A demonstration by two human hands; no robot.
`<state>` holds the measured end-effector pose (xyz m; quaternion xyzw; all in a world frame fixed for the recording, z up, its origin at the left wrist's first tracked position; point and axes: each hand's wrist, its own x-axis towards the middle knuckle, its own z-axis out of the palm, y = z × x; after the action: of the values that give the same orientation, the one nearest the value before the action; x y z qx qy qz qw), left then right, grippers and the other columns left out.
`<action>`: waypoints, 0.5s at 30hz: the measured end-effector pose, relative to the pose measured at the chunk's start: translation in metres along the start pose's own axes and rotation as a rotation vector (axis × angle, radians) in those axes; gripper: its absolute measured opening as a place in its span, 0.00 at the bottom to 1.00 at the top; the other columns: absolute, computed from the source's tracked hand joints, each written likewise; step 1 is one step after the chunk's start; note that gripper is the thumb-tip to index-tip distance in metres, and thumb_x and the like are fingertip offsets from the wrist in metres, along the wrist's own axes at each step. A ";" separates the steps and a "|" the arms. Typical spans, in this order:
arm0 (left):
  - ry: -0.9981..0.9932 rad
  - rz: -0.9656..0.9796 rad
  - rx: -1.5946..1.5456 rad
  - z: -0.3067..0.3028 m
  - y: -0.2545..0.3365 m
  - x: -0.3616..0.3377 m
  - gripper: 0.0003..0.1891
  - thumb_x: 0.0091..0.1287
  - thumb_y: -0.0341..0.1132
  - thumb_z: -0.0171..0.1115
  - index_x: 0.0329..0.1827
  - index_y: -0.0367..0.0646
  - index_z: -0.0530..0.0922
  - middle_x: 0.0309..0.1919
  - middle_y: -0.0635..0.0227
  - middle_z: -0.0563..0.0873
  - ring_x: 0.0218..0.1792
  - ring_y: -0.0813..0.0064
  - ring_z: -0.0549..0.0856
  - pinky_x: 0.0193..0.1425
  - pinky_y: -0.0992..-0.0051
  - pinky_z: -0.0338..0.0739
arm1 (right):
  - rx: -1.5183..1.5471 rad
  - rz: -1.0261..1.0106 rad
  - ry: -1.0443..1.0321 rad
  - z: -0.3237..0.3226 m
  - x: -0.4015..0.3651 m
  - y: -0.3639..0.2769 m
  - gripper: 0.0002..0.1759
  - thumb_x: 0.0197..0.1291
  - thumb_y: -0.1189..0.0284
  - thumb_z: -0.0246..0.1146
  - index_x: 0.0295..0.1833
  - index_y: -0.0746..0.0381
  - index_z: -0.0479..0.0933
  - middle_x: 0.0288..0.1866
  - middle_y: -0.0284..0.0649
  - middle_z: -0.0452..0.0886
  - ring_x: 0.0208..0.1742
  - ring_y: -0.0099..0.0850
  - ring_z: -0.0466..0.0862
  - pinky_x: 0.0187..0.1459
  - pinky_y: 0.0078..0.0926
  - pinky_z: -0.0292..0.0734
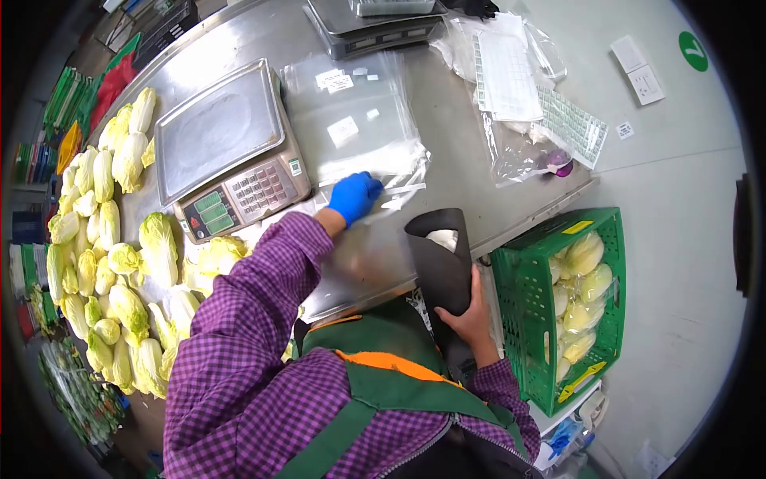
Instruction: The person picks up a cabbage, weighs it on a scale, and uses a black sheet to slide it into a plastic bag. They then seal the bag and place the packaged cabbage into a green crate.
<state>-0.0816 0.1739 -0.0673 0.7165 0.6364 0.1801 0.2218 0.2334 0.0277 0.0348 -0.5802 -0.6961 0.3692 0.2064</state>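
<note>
My left hand, in a blue glove, has its fingers curled at the near edge of a stack of clear plastic bags lying flat on the steel table, pinching the film there. My right hand is bare and wrapped around a black rolled sheet shaped like a tube, held upright at the table's front edge. Inside its open top shows something white, perhaps the base of a cabbage; the rest is hidden. Small white labels lie on the bags.
Left of the bags stands a weighing scale. Several napa cabbages are heaped at the left. A green crate with bagged cabbages stands at the right. Label sheets and loose plastic lie at the back right, near a second scale.
</note>
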 end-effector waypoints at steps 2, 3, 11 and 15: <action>-0.009 0.022 -0.099 0.012 0.010 -0.016 0.09 0.61 0.40 0.62 0.40 0.51 0.85 0.36 0.59 0.84 0.40 0.56 0.83 0.43 0.62 0.78 | -0.057 -0.026 -0.030 0.003 0.008 -0.008 0.59 0.37 0.65 0.76 0.74 0.63 0.50 0.63 0.55 0.66 0.64 0.51 0.69 0.62 0.41 0.67; 0.002 0.018 -0.154 0.012 0.018 -0.023 0.09 0.61 0.41 0.61 0.40 0.51 0.85 0.36 0.59 0.84 0.40 0.56 0.83 0.43 0.62 0.78 | -0.113 -0.060 -0.061 0.004 0.014 -0.012 0.59 0.37 0.64 0.76 0.74 0.63 0.50 0.62 0.55 0.67 0.63 0.52 0.69 0.61 0.42 0.68; 0.447 -0.015 -0.465 -0.012 0.011 -0.055 0.07 0.64 0.26 0.62 0.43 0.41 0.81 0.37 0.61 0.82 0.40 0.64 0.82 0.45 0.70 0.76 | -0.251 0.037 -0.310 0.014 0.079 -0.043 0.60 0.39 0.57 0.74 0.76 0.55 0.47 0.60 0.61 0.69 0.59 0.57 0.73 0.56 0.46 0.71; 0.457 0.272 -0.342 -0.028 0.037 -0.051 0.10 0.62 0.30 0.62 0.47 0.46 0.80 0.38 0.62 0.82 0.39 0.59 0.82 0.43 0.67 0.77 | -0.145 0.004 -0.276 0.038 0.087 -0.056 0.60 0.40 0.57 0.75 0.76 0.58 0.48 0.64 0.59 0.68 0.64 0.54 0.70 0.62 0.43 0.67</action>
<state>-0.0725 0.1224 -0.0220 0.6884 0.5284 0.4689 0.1644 0.1484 0.0976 0.0399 -0.5385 -0.7417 0.3945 0.0655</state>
